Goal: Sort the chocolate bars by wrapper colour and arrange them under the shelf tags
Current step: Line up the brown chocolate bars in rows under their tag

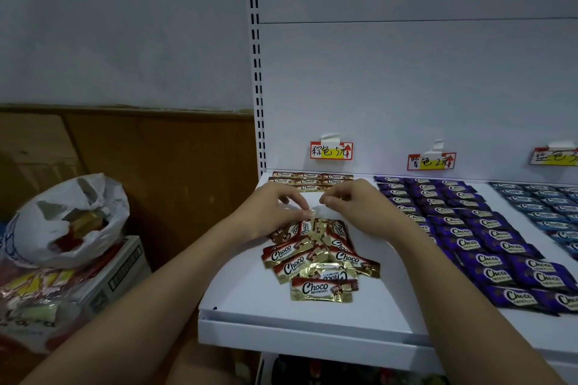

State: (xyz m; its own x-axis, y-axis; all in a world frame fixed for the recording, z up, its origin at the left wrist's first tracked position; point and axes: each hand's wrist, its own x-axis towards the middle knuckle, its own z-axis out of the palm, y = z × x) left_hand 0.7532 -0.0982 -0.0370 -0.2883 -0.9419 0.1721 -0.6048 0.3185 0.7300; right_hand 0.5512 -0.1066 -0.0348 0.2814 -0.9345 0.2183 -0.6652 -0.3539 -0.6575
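Brown-and-gold Choco bars (pixel 316 262) lie in a loose pile on the left part of the white shelf (pixel 250 297). Short rows of brown bars (pixel 309 181) sit at the back under the brown tag (pixel 331 151). My left hand (pixel 272 209) curls over the top of the pile, its fingertips pinching a brown bar's end. My right hand (pixel 353 206) is beside it, thumb and forefinger pinched on a brown wrapper at the edge of the back rows. Purple bars (pixel 463 228) fill neat rows under the purple tag (pixel 431 161). Blue bars (pixel 547 209) lie under a third tag (pixel 553 156).
A white plastic bag (pixel 68 219) holding more wrapped sweets sits on a cardboard box (pixel 119 278) left of the shelf, with other packets in front of it. The slotted shelf upright (pixel 258 87) rises at the shelf's left rear corner.
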